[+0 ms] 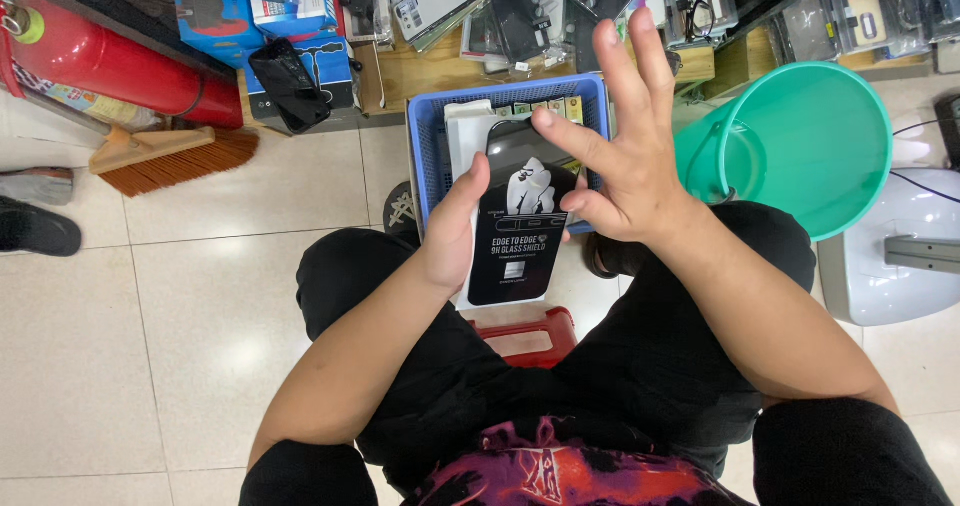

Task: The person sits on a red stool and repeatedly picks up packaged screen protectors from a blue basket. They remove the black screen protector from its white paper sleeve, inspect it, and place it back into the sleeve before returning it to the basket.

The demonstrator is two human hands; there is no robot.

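Note:
My left hand grips the left edge of a flat black packet with a white figure printed on it, holding it upright over my lap. My right hand is spread, its thumb and lower fingers touching the packet's top and right edge, the other fingers splayed upward. Right behind the packet stands a blue plastic basket with several slim boxes and a white packet standing in it.
A teal bucket lies tilted at right beside a white stool base. A red stool is under me. A broom, a red cylinder, boxes and phone-case packets line the back. A shoe at left.

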